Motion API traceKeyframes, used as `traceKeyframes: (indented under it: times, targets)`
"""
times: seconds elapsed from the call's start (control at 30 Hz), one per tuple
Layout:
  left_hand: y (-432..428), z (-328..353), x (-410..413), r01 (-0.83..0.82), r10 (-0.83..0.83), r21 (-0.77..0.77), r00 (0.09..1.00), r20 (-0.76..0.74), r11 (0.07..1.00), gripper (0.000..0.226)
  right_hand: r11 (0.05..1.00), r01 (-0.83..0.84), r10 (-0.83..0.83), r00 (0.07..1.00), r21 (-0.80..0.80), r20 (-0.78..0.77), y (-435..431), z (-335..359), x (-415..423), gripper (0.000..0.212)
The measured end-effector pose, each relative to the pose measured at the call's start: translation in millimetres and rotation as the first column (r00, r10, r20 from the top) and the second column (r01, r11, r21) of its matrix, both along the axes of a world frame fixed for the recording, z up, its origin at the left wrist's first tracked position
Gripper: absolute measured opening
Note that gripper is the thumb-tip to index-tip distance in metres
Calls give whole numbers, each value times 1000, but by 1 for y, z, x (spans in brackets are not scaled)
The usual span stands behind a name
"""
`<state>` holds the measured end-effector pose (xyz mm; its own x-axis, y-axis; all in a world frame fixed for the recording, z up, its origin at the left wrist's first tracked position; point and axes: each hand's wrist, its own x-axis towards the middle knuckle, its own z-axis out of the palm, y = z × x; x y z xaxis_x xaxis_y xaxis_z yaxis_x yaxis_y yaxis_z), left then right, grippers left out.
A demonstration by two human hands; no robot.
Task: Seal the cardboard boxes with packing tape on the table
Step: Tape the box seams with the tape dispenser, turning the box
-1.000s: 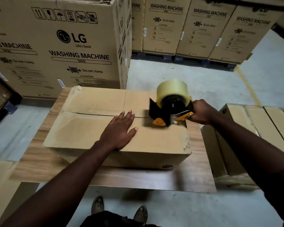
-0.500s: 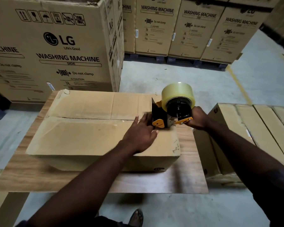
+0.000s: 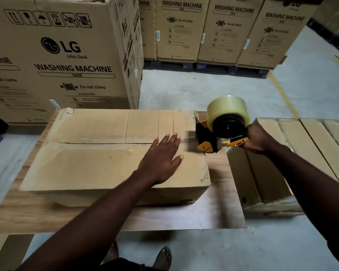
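The box (image 3: 86, 165) sits on a table (image 3: 219, 212). Our left hand (image 3: 160, 159) lies flat, fingers straight, near the box's right end. Our right hand (image 3: 258, 137) grips the tape dispenser (image 3: 213, 141) at that edge. We should press the flaps level and pull straight along the seam (image 3: 96, 142).

Closed brown cardboard box (image 3: 86, 165) on wooden table (image 3: 219, 212), clear-tape dispenser (image 3: 228, 128) at its right seam end
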<state>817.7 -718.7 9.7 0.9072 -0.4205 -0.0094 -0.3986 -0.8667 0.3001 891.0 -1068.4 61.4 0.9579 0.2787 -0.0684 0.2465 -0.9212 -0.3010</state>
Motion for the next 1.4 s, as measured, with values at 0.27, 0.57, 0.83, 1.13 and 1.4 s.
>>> traceKeyframes:
  times: [0.27,0.57,0.83,1.13,1.4]
  targets:
    - [-39,5,10,106,-107,22,994,6,994,62,998,46,-46,999,-37,-23,8,-5,7,29]
    - [-35,-2,17,120,-118,-54,993,25,991,66,1000,-3,1,996,-16,-87,-6,-1,12,40]
    - [-33,-6,18,126,-125,-41,992,23,991,67,983,2,-15,998,-183,-68,-20,26,-14,41]
    - [-35,-6,18,116,-116,-23,993,18,993,66,982,-49,-13,945,-182,-328,6,-3,14,33]
    - [-34,-5,18,112,-112,-41,994,14,993,66,979,189,-200,849,-72,-489,-7,-44,6,26]
